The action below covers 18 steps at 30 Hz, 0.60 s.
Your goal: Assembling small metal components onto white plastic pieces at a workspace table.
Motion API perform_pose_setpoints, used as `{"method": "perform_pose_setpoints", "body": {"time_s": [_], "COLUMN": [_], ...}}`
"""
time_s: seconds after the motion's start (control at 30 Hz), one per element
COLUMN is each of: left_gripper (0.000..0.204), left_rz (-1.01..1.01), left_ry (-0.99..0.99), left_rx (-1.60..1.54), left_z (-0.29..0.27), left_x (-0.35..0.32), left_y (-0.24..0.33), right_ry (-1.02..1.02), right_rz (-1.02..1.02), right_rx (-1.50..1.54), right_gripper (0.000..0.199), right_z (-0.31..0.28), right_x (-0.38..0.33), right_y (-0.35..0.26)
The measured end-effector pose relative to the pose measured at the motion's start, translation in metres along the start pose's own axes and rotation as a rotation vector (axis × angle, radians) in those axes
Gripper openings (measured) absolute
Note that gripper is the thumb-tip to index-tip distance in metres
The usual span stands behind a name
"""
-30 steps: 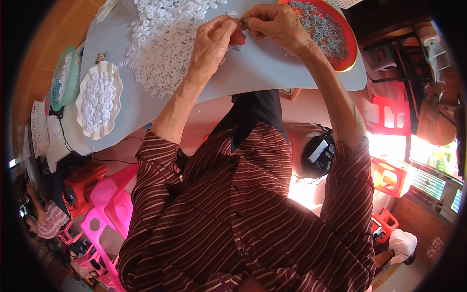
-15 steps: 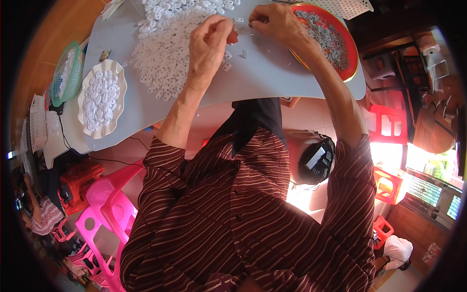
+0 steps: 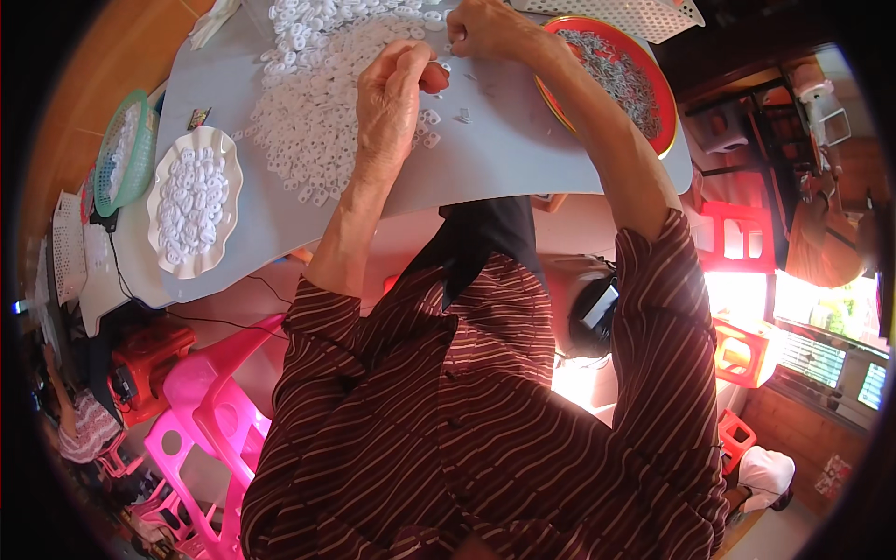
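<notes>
My left hand (image 3: 392, 98) is held above the table at the right side of a pile of small white plastic pieces (image 3: 308, 121). Its fingers are curled in a pinch, and a bit of white shows at the tips. Farther off and to the right, my right hand (image 3: 487, 33) has its fingers closed close to a few loose white pieces; whatever they hold is hidden. A red round tray (image 3: 666, 121) of small grey metal pieces (image 3: 611, 82) lies under and beside my right forearm. Some tiny metal bits (image 3: 464, 116) rest on the table between the hands and its near edge.
Larger white oval pieces (image 3: 308, 28) are heaped at the far side. On the left stand a scalloped white dish (image 3: 233, 177) of white ovals and a green basket (image 3: 142, 159). A white perforated basket (image 3: 663, 21) is at far right. Pink chair (image 3: 201, 383) and red stools (image 3: 737, 238) surround me.
My right hand has moved left and farther away, nearer the white pieces. My left hand has shifted slightly, with fingers still pinched. The view has shifted a little.
</notes>
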<state>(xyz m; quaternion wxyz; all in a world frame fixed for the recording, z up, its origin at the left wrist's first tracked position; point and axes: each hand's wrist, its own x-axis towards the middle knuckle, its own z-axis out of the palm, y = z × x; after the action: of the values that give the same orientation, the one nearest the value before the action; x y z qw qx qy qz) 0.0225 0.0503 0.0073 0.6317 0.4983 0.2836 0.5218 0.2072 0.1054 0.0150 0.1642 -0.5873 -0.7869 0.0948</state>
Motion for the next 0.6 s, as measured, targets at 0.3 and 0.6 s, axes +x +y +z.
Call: {"method": "perform_pose_setpoints", "body": {"time_s": [0.3,0.6], "left_gripper": [0.025,0.025], "left_rz": [-0.016,-0.007], "left_ry": [0.03,0.037], "left_rx": [0.057,0.082], "left_z": [-0.004,-0.003], "left_x": [0.001,0.001], "left_y": [-0.006,-0.003], "right_ry": [-0.113,-0.265], "right_rz": [0.121,0.126], "right_rx": [0.079,-0.089], "right_gripper": [0.012,0.016], "right_z": [-0.023,-0.028], "right_x": [-0.008,0.005], "right_y": [-0.023,-0.03]}}
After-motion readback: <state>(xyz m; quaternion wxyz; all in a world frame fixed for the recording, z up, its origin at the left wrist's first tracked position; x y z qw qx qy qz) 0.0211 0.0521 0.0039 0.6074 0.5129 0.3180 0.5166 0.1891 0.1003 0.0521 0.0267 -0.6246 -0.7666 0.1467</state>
